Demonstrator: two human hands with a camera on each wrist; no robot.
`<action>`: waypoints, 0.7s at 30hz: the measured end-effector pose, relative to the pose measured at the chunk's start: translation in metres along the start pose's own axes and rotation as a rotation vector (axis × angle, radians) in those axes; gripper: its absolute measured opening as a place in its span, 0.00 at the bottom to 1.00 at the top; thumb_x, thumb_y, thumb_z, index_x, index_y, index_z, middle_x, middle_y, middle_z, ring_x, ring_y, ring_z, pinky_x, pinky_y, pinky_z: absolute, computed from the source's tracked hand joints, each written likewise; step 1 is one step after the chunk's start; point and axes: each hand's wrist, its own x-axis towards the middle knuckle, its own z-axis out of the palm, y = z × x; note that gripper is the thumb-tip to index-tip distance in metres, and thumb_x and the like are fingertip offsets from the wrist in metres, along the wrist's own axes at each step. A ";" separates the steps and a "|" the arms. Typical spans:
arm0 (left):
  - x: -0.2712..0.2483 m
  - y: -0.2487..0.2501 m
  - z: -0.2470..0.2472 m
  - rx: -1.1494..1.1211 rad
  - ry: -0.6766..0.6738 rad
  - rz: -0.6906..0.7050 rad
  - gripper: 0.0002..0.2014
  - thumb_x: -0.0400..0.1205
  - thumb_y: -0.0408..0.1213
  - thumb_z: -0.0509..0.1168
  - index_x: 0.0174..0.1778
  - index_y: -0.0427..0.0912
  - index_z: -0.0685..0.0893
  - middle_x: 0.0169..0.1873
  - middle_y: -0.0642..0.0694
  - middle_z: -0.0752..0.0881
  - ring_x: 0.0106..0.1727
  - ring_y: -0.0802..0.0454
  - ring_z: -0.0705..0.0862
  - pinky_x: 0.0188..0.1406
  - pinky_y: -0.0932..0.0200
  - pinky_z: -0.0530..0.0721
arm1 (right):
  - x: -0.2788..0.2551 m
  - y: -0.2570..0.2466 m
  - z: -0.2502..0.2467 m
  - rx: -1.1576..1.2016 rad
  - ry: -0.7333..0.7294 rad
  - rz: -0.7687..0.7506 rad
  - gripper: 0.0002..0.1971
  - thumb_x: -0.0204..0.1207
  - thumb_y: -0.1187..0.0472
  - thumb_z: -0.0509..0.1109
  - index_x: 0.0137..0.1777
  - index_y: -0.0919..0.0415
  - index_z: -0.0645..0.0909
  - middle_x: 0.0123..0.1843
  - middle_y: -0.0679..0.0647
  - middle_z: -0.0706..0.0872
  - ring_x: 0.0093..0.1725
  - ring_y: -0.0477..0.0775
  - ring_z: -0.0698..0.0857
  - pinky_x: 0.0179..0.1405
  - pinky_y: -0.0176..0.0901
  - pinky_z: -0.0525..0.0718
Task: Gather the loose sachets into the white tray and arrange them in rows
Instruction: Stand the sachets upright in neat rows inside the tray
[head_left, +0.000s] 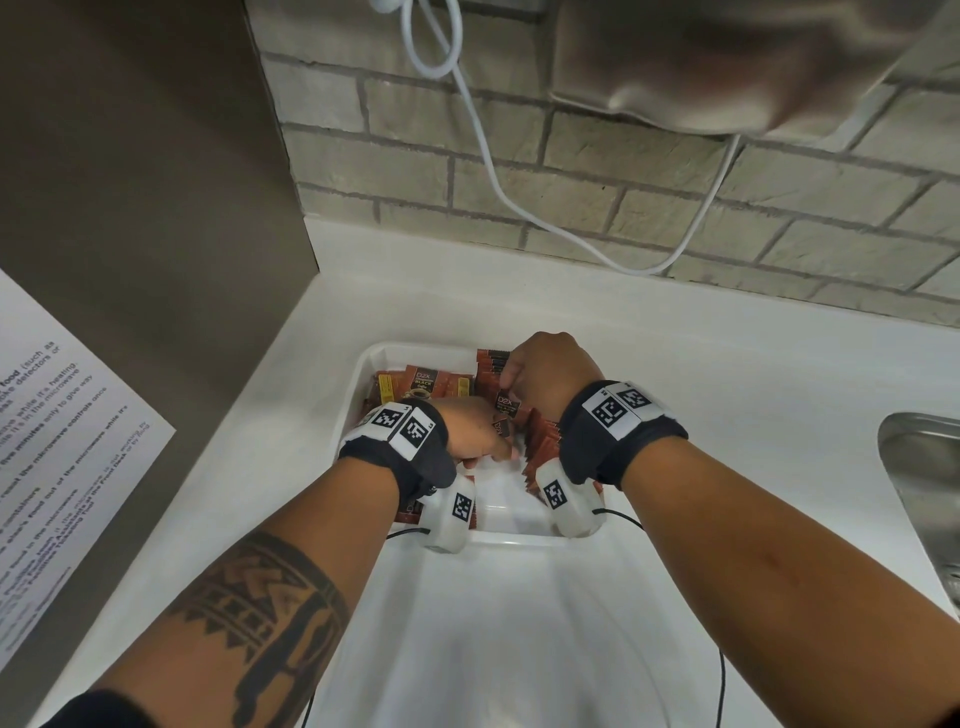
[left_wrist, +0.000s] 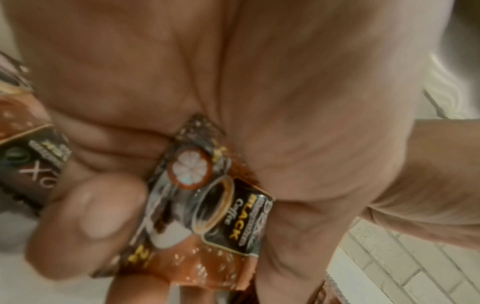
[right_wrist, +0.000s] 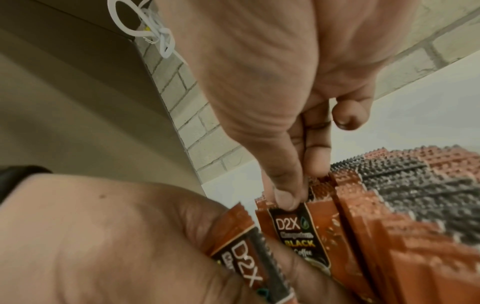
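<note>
Inside the white tray (head_left: 372, 364), the right hand (head_left: 550, 374) is pinching a coffee sachet (right_wrist: 298, 230) onto the upright row (right_wrist: 405, 205); the left hand (head_left: 467, 431) is gripping spare sachets (left_wrist: 207, 197). Next move probably needs seating it flush.

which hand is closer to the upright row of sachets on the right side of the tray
Right. The right hand pinches a sachet at the near end of the upright row. The left hand grips another sachet just left of the row.
</note>
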 end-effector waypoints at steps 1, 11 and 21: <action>0.000 0.000 0.000 -0.003 -0.003 -0.001 0.19 0.84 0.47 0.67 0.66 0.39 0.86 0.34 0.44 0.84 0.27 0.51 0.77 0.29 0.62 0.75 | -0.001 0.001 -0.001 0.003 -0.005 -0.008 0.16 0.75 0.72 0.69 0.41 0.47 0.89 0.46 0.45 0.88 0.50 0.51 0.87 0.45 0.38 0.79; -0.002 0.002 0.000 -0.056 0.018 -0.020 0.20 0.84 0.46 0.67 0.69 0.40 0.85 0.29 0.46 0.83 0.24 0.53 0.75 0.25 0.63 0.73 | -0.001 0.006 0.000 0.025 -0.029 -0.025 0.14 0.71 0.71 0.74 0.43 0.48 0.89 0.42 0.44 0.86 0.49 0.50 0.87 0.46 0.39 0.80; -0.008 0.006 -0.004 -0.084 0.012 -0.029 0.16 0.83 0.44 0.68 0.61 0.38 0.88 0.31 0.44 0.85 0.24 0.51 0.76 0.25 0.63 0.74 | 0.001 0.007 0.000 0.028 -0.028 -0.022 0.13 0.71 0.69 0.74 0.42 0.47 0.88 0.42 0.43 0.87 0.49 0.50 0.87 0.45 0.38 0.78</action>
